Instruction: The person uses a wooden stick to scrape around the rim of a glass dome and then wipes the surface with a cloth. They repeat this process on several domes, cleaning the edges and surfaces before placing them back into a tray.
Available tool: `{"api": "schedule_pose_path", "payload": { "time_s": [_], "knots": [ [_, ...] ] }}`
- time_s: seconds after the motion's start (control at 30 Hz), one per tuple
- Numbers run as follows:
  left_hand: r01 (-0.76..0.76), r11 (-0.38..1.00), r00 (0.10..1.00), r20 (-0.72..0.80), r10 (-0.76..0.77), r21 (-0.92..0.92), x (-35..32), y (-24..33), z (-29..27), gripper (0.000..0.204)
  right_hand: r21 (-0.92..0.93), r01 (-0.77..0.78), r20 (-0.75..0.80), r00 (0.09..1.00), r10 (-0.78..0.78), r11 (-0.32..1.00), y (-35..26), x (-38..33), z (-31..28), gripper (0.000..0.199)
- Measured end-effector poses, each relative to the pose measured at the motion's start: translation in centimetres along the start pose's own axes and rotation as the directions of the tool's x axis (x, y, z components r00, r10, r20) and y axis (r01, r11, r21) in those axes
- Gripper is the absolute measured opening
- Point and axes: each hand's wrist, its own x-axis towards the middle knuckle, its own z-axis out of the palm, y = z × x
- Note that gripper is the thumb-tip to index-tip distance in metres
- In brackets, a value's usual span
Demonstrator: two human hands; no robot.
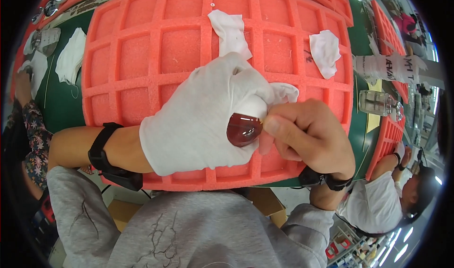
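My left hand (203, 116) wears a white cloth glove and grips a small round dark red glossy piece (243, 129). My right hand (309, 133), bare, pinches a white cloth (283, 92) against the red piece from the right. Both hands hover over a large orange-pink foam tray (142, 55) divided into square compartments. Black bands sit on both wrists.
Two more white cloths (230, 31) (324, 50) lie on the foam tray, another white cloth (71, 55) on the green table at left. A clear glass bottle (378, 103) stands at right. Other people work at the left and lower right edges. More foam trays lie beyond.
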Motion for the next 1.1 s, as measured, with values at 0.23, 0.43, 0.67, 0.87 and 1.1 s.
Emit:
{"api": "schedule_pose_path", "payload": {
  "time_s": [0.23, 0.43, 0.67, 0.87, 1.1],
  "knots": [
    [0.056, 0.996, 0.998, 0.006, -0.056, -0.071, -0.1, 0.0, -0.2, 0.051, 0.120, -0.138, -0.040, 0.989, 0.143, 0.983, -0.8, -0.5, 0.9, 0.032],
    [0.045, 0.999, 0.998, -0.035, -0.044, 0.027, -0.1, 0.3, 0.1, 0.051, -0.035, -0.153, -0.113, 0.982, 0.149, 0.988, -2.1, -0.5, 1.6, 0.032],
    [-0.010, 0.998, 0.999, 0.035, 0.008, 0.060, 0.2, 0.1, -0.1, 0.048, -0.116, -0.111, -0.027, 0.994, 0.109, 0.987, -1.9, -0.1, -0.1, 0.027],
    [-0.067, 0.997, 0.991, 0.115, 0.071, -0.037, 0.5, -0.4, -1.0, 0.043, -0.216, 0.344, -0.242, 0.888, -0.391, 0.914, -0.1, -1.3, 0.3, 0.006],
    [0.009, 1.000, 0.988, 0.151, -0.013, 0.026, 0.4, -0.7, -0.9, 0.038, -0.645, 0.491, -0.166, 0.659, -0.734, 0.586, 0.7, 0.3, 0.9, 0.029]
  ]
}}
